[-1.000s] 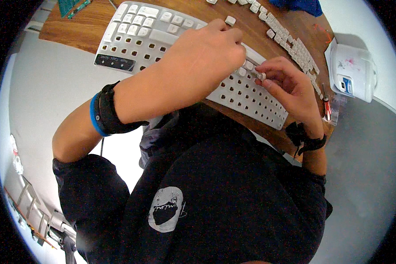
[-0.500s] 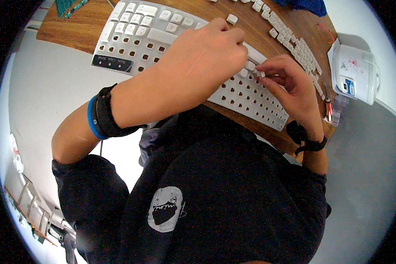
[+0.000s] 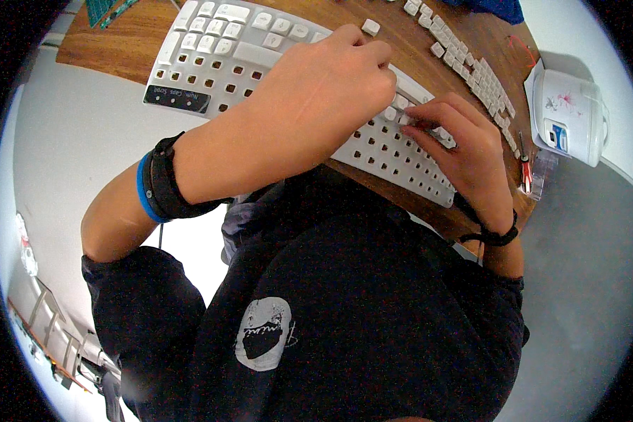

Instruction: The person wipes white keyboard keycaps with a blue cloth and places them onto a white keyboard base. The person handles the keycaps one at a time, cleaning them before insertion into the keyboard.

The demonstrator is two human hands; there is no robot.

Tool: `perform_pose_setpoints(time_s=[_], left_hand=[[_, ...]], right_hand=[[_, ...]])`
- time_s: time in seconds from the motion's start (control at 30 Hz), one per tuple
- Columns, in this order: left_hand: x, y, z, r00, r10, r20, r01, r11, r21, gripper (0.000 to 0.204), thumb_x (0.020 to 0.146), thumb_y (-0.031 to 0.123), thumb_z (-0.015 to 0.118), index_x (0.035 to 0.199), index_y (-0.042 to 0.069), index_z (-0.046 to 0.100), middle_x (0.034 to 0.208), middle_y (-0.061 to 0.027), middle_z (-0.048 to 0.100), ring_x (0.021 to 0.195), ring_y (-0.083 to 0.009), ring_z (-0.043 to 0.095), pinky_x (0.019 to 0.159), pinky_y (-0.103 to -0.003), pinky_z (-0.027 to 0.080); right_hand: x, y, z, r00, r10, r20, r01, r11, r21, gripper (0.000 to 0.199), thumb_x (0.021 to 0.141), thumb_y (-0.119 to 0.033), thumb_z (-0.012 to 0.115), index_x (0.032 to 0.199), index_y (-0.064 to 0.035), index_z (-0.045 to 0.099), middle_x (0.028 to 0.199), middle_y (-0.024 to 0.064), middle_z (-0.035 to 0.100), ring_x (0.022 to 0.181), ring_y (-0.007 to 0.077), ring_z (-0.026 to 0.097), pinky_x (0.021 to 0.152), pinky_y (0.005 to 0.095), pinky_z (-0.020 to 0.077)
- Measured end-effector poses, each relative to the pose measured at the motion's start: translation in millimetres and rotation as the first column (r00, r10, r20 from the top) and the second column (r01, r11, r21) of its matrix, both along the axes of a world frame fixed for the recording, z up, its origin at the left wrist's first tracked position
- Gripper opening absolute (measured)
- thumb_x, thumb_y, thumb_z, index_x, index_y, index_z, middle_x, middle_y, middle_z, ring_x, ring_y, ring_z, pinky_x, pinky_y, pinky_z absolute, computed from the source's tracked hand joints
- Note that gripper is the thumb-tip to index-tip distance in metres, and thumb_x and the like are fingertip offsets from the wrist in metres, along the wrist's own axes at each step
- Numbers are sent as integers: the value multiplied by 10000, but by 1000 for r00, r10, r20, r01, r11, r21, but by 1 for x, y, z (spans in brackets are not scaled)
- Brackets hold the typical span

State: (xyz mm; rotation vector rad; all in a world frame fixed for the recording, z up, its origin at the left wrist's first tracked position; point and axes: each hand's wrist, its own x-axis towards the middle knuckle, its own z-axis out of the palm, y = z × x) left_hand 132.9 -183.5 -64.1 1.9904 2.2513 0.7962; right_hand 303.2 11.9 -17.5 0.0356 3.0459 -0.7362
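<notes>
A white keyboard (image 3: 211, 63) lies slanted on a wooden table (image 3: 112, 49). Many of its keycaps are off, leaving rows of square holes. My left hand (image 3: 323, 91) lies over the keyboard's middle, with its fingers curled down at the far edge. My right hand (image 3: 464, 148) is just to the right, its thumb and fingers pinched on a small white keycap (image 3: 403, 118) in the keyboard's upper row. The two hands' fingertips nearly touch. My left forearm hides the keyboard's centre.
Loose white keycaps (image 3: 471, 67) lie in a line along the table's far right, one single keycap (image 3: 371, 27) apart from them. A white rice cooker (image 3: 566, 112) stands off the right end. A red-handled tool (image 3: 525, 172) lies by the table's edge.
Both hands stay on the same spot of the keyboard. My right fingers have drawn slightly closer to my left fingertips. The view has shifted a little.
</notes>
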Motion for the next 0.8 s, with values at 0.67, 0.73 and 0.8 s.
perform_pose_setpoints(time_s=[0.67, 0.73, 0.8], left_hand=[[0, 0, -2, 1000, 0, -21, 0, 1000, 15, 212, 912, 162, 776, 1068, 35, 710, 1178, -105, 685, 1186, -344, 652, 946, -444, 619], [0, 0, -2, 1000, 3, -22, -3, 1000, 12, 214, 911, 162, 777, 1069, 35, 709, 1184, -107, 685, 1194, -346, 651, 953, -443, 616], [0, -1, -2, 1000, 5, -17, -4, 1000, 19, 217, 910, 162, 778, 1070, 33, 707, 1189, -111, 686, 1201, -349, 649, 961, -445, 613]], right_hand=[[-6, -22, 16, 994, 59, 89, -73, 985, 159, 209, 922, -41, 780, 1127, -22, 740, 1080, 127, 681, 946, 335, 724, 800, 426, 600], [-6, -23, 16, 993, 58, 104, -78, 978, 195, 213, 914, -38, 807, 1119, -11, 751, 1076, 125, 682, 934, 326, 720, 802, 418, 594], [-6, -24, 17, 990, 54, 132, -85, 967, 239, 204, 916, -35, 802, 1111, -10, 747, 1068, 131, 678, 936, 330, 717, 808, 424, 594]])
